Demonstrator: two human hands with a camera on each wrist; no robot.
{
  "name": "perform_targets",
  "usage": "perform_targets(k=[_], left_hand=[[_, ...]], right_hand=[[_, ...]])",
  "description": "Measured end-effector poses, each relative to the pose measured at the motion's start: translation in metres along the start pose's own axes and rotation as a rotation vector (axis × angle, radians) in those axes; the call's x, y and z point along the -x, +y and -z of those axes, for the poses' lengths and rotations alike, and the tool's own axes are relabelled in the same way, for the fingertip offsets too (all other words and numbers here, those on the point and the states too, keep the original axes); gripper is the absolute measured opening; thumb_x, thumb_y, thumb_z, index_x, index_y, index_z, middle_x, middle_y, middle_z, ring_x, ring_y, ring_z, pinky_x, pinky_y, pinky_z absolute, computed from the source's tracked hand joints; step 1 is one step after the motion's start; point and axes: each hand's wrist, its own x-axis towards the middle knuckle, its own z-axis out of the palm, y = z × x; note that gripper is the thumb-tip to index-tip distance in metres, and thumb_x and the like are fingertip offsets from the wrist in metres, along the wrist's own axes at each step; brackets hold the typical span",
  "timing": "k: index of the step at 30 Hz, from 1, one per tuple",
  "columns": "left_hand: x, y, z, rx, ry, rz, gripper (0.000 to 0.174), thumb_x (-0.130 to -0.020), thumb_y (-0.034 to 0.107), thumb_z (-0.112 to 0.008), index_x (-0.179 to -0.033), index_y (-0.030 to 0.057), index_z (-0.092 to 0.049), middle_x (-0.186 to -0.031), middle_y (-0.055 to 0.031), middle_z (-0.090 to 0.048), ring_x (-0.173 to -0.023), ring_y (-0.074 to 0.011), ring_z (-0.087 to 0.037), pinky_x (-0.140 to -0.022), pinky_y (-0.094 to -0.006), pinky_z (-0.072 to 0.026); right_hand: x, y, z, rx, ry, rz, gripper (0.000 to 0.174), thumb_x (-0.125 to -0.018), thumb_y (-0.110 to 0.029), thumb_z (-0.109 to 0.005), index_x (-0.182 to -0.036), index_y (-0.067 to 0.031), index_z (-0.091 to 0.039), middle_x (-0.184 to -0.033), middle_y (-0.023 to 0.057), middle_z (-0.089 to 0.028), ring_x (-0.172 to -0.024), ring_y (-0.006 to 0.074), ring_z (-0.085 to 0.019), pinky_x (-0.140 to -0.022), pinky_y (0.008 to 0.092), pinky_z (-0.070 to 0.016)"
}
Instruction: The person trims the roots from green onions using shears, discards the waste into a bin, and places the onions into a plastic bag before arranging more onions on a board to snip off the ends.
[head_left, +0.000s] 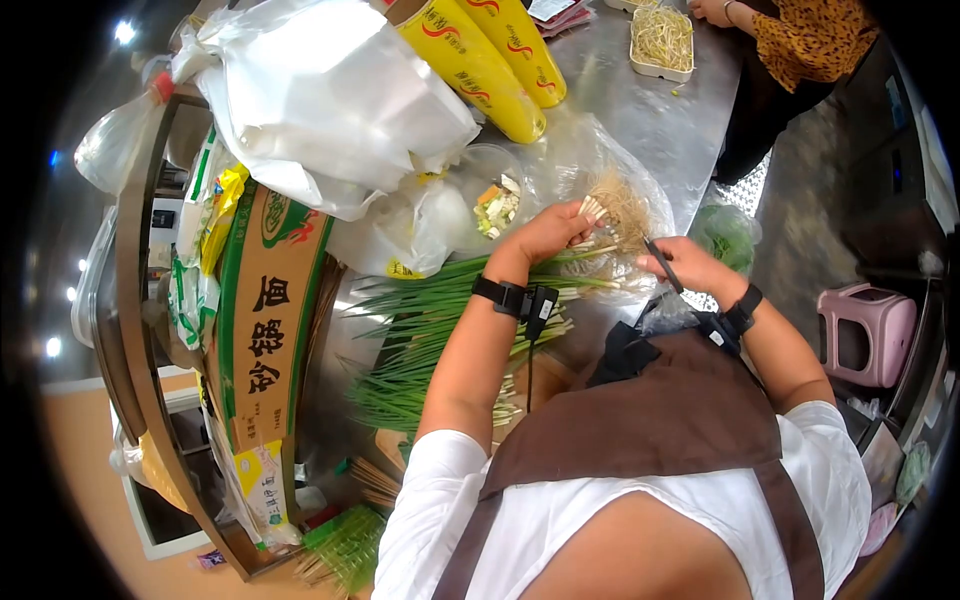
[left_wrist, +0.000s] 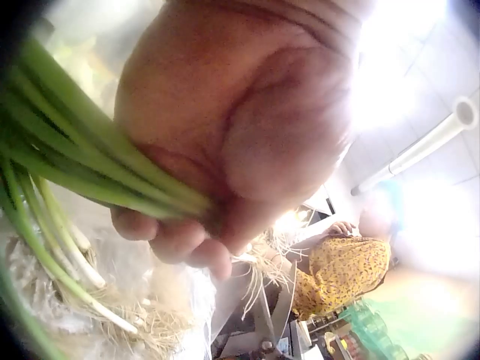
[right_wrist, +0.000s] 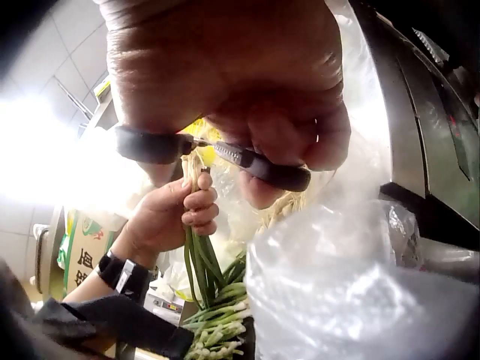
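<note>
My left hand (head_left: pixel 552 230) grips a bunch of spring onions (left_wrist: pixel 90 142), its fingers curled round the stalks. White root ends stick out past the fingers. In my right hand (head_left: pixel 695 270) are scissors (right_wrist: pixel 276 172) with black handles. The scissors' blades stand open close to the roots in the left wrist view. Below the hands, trimmed roots (head_left: pixel 628 205) are heaped on a clear plastic bag (head_left: pixel 650 178). More spring onions (head_left: pixel 400 345) lie in rows on the metal table, under and beside my left forearm.
A white plastic bag (head_left: pixel 320 100) and yellow rolls (head_left: pixel 480 70) lie at the back left. Near them is a clear bowl of chopped food (head_left: pixel 497 205). A cardboard box (head_left: pixel 265 320) stands at the left. Another person (head_left: pixel 810 45) is beyond a tray of bean sprouts (head_left: pixel 662 45).
</note>
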Motion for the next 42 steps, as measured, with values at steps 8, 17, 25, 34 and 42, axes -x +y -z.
perform_targets(k=[8,17,25,34,42], left_hand=[[-0.003,-0.005,-0.002,-0.019,0.018,-0.017,0.018,-0.098,0.019,-0.053,-0.104,0.0044,-0.063,-0.079,0.0038,-0.054,-0.069,-0.0061,-0.045,-0.063,-0.0207,-0.0386],[-0.002,-0.003,-0.003,0.001,0.005,0.015,0.017,-0.095,0.016,-0.056,-0.103,0.0046,-0.065,-0.080,0.0030,-0.058,-0.068,-0.0069,-0.047,-0.063,-0.0210,-0.0382],[-0.002,0.001,-0.010,0.060,-0.079,0.055,0.023,-0.095,0.017,-0.055,-0.109,0.0033,-0.066,-0.075,0.0033,-0.053,-0.064,-0.0081,-0.045,-0.060,-0.0222,-0.0378],[-0.001,0.007,-0.011,0.064,-0.145,0.144,0.022,-0.094,0.019,-0.056,-0.108,0.0044,-0.066,-0.074,0.0041,-0.052,-0.065,-0.0081,-0.045,-0.059,-0.0225,-0.0372],[-0.013,-0.005,-0.011,0.050,-0.176,0.186,0.017,-0.094,0.020,-0.058,-0.098,0.0050,-0.065,-0.074,0.0033,-0.054,-0.065,-0.0082,-0.047,-0.058,-0.0231,-0.0376]], right_hand=[[-0.002,-0.008,-0.011,0.123,0.016,0.009,0.056,-0.085,-0.055,-0.063,-0.074,-0.0002,-0.062,-0.062,0.0098,-0.055,-0.060,0.0184,-0.049,-0.058,0.0353,-0.0420],[-0.009,-0.006,-0.016,0.253,0.099,0.041,0.059,-0.081,-0.060,-0.063,-0.075,-0.0009,-0.064,-0.064,0.0160,-0.059,-0.061,0.0273,-0.056,-0.061,0.0387,-0.0444],[-0.008,-0.010,-0.014,0.321,0.107,0.046,0.059,-0.080,-0.061,-0.063,-0.076,-0.0023,-0.064,-0.066,0.0162,-0.060,-0.064,0.0306,-0.060,-0.062,0.0400,-0.0455],[-0.009,-0.013,-0.013,0.333,0.073,0.050,0.056,-0.082,-0.058,-0.063,-0.076,-0.0019,-0.064,-0.065,0.0175,-0.059,-0.063,0.0319,-0.059,-0.061,0.0404,-0.0456],[-0.012,-0.005,-0.012,0.225,0.023,0.045,0.059,-0.084,-0.058,-0.061,-0.075,0.0006,-0.065,-0.061,0.0173,-0.057,-0.060,0.0297,-0.058,-0.059,0.0390,-0.0450]])
